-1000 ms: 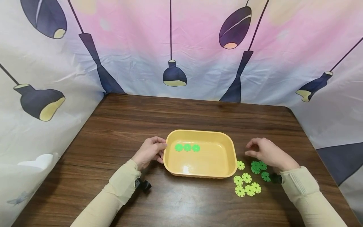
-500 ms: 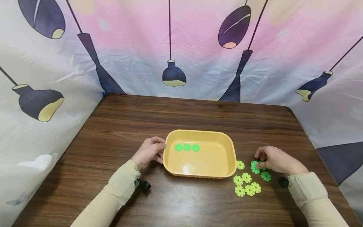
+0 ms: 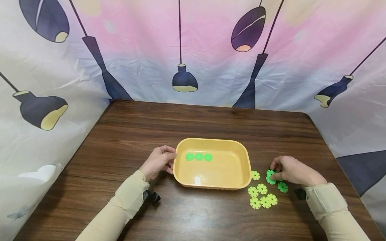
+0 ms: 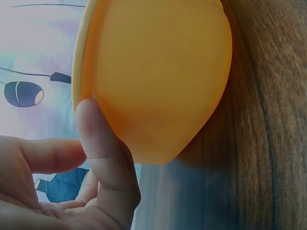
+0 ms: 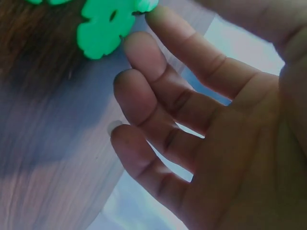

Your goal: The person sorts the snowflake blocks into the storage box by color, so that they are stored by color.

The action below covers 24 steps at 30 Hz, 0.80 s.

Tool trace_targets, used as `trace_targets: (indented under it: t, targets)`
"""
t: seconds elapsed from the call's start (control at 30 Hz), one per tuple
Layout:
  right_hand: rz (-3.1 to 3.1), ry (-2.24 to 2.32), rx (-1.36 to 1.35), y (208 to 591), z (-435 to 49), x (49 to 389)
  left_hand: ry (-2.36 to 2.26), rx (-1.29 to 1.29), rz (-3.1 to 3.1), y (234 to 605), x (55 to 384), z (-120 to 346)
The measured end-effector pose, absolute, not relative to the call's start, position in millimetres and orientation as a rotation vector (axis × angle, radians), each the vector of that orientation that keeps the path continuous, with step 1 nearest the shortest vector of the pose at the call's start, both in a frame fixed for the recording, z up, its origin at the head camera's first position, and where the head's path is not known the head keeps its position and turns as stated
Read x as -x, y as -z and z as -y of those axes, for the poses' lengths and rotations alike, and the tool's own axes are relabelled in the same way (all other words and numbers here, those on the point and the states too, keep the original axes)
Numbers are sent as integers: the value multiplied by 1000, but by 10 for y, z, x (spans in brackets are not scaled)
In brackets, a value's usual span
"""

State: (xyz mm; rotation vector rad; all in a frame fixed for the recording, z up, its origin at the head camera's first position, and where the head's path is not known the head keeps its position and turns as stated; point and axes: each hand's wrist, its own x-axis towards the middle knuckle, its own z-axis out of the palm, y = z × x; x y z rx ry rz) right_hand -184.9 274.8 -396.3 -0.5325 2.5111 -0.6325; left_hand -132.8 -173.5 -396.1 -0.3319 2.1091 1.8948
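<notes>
A yellow plastic tub [image 3: 224, 180] stands on the wooden table, three green notched snowflake discs [image 3: 198, 156] in a row on its floor. My left hand [image 3: 159, 161] holds the tub's left end, thumb and fingers at the rim; the left wrist view shows a finger against the yellow wall [image 4: 158, 72]. To the right of the tub, my right hand [image 3: 295, 170] is low over a cluster of green snowflake discs [image 3: 270, 180]. Its thumb and index finger pinch a green disc [image 3: 269, 173] there. In the right wrist view the index fingertip meets a green piece, and the thumb tip is cut off.
Several yellow-green snowflake discs [image 3: 262, 188] lie just right of the tub. One more green disc [image 3: 282, 187] sits below my right hand. A printed cloth backdrop [image 3: 144, 60] rises behind the table and along both sides.
My right hand came down and toward me from beside the tub onto the green discs. One disc at its fingertips has shifted slightly. My left hand and the tub stay put.
</notes>
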Motion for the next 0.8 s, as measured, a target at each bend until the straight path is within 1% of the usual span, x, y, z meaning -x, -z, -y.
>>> trace_targets:
  t: [0.23, 0.5, 0.8]
  targets:
    - [-2580, 540, 589, 3958, -2690, 1840, -1901, 333, -2106, 3971, 1328, 1731]
    - [-2638, 421, 555, 3959, -2614, 1800, -1903, 328, -2100, 3978, 1327, 1737]
    - [-2818, 89, 712, 3950, -2494, 1702, -1898, 338, -2104, 3971, 1323, 1737]
